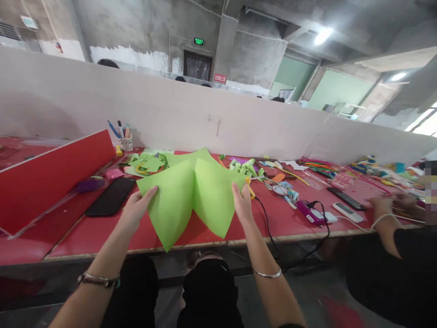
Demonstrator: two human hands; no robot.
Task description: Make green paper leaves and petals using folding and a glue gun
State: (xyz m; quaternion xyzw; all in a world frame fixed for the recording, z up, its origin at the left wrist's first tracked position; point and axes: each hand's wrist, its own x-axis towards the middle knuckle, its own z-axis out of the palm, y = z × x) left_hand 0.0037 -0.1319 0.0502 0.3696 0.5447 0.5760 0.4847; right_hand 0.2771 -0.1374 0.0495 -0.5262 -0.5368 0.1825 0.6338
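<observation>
A folded sheet of light green paper (174,200) spans the space between my hands, above the front of the red table (112,237). It has a crease down its middle, and two pointed lower corners hang toward the table edge. My left hand (138,205) pinches its left side, thumb on top. On the right side, my right hand (241,200) grips the paper the same way. Behind the sheet lie green paper scraps (150,161) and a pile of small green paper pieces (244,167).
A black phone (111,197) lies left, beside a red panel (58,177). A pen cup (126,143) stands against the white partition (164,109). To the right are a purple power strip (310,213), a black cable, a white remote (347,212) and a co-worker's hands (392,205).
</observation>
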